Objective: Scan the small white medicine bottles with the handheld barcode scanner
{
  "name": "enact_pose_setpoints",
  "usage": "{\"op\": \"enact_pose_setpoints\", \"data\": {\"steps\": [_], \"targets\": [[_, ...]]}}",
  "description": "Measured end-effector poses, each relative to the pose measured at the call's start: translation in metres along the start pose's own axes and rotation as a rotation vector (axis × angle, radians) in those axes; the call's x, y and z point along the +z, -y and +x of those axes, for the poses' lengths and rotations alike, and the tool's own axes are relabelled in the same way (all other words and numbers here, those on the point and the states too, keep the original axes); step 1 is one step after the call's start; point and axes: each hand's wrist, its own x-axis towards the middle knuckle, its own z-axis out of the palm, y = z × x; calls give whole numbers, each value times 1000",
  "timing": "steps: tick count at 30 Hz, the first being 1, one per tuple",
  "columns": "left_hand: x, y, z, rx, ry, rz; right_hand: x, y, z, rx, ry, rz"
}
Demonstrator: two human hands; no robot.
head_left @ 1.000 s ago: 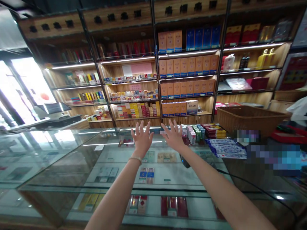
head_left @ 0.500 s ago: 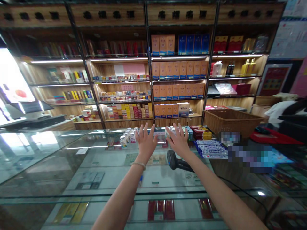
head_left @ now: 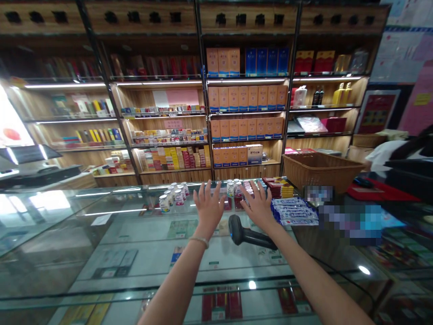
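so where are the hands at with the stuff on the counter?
Nothing is held. Left hand and right hand are spread open above the glass counter, nearest the small bottles and the scanner, touching neither. Grasping anything is not yet done.

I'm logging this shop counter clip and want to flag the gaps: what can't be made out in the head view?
- Palms of the left hand and right hand: turned away, only the backs show.
- Handheld scanner: its rear end is hidden by the right forearm.
- Patches beside the wicker basket: pixelated.
- Labels on the small white bottles: too small to read.
- Person at the right edge: cut off.
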Motion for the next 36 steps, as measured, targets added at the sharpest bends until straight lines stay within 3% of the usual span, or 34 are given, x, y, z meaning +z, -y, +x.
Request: {"op": "enact_pose_setpoints", "data": {"steps": [6, 19, 31, 36], "targets": [[9, 7, -9, 15, 41, -27, 10, -6, -9, 46, 46, 14], [8, 6, -15, 42, 51, 5, 12, -8, -14, 73, 67, 36], [24, 15, -15, 1, 91, -25, 18, -3, -4, 58, 112, -21], [20, 15, -4, -11, 100, -18, 19, -4, 16, 25, 159, -16]]}}
